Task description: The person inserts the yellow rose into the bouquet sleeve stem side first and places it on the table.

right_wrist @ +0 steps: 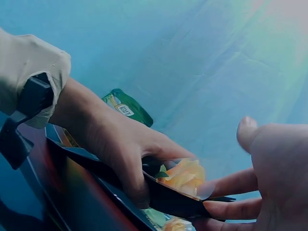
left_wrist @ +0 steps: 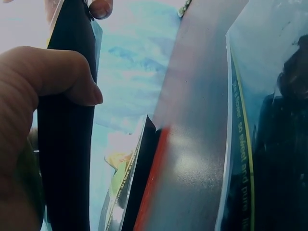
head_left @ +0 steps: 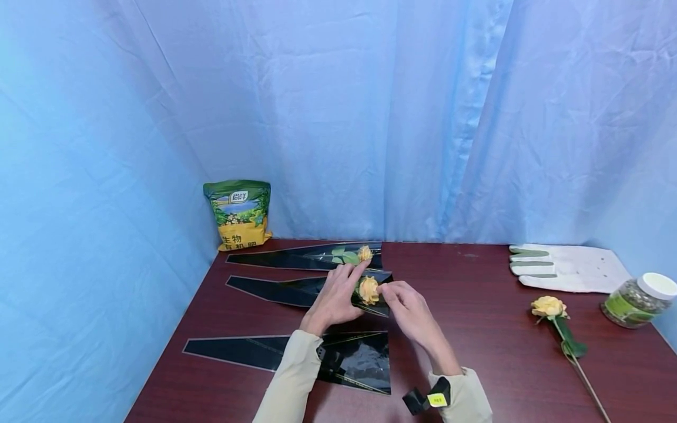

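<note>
My left hand [head_left: 334,298] grips a black flower sleeve [head_left: 280,291] with a clear front, thumb on one side and fingers on the other. Inside its wide end sits a yellow rose [head_left: 368,290], whose stem is hidden. At that end my right hand [head_left: 414,308] touches the sleeve's edge beside the bloom. The right wrist view shows its fingers [right_wrist: 236,210] nearly straight at the rim and the thumb [right_wrist: 247,132] raised apart. In the left wrist view, the left thumb [left_wrist: 72,77] presses the black back of the held sleeve.
Behind lies another sleeve [head_left: 280,258] holding a yellow rose [head_left: 365,253]. A flat sleeve [head_left: 233,348] lies in front. A fertilizer bag [head_left: 238,214] stands back left. At right are a loose yellow rose [head_left: 549,307], a white glove [head_left: 582,270] and a white-lidded jar [head_left: 637,301].
</note>
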Tool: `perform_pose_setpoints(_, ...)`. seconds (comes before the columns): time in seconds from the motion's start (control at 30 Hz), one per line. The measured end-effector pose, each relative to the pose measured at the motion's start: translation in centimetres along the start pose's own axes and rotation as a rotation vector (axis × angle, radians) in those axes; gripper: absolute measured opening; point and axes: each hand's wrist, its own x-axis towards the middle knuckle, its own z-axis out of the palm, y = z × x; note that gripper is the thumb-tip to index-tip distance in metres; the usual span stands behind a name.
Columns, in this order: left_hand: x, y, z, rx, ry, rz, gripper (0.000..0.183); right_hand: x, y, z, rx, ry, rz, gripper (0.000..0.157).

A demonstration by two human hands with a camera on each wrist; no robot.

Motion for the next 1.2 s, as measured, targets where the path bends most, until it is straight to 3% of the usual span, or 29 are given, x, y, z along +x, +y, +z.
perform_pose_setpoints(0.33,0.0,-0.8,0.6,0.062,0.003,0.016,0.1,0.5,1.0,1.2,0.013,-0.066,0.053,0.034)
perform_pose_setpoints(0.53,-0.2,-1.6,1.0,0.081,-0.072,-0.044,0.099,0.9,2.4,2.2,0.031,0.008,0.097,0.012)
perform_pose_setpoints(0.73,-0.3,-2.2,1.2,0.031,-0.148,-0.1,0.102,1.4,3.9,3.2,-0.021,0.075,0.102,0.005)
perform_pose_setpoints(1.2,-1.1,-4.6,0.3,-0.15,-0.196,-0.215,0.099,1.6,5.1,3.6,-0.048,0.089,0.153,0.006)
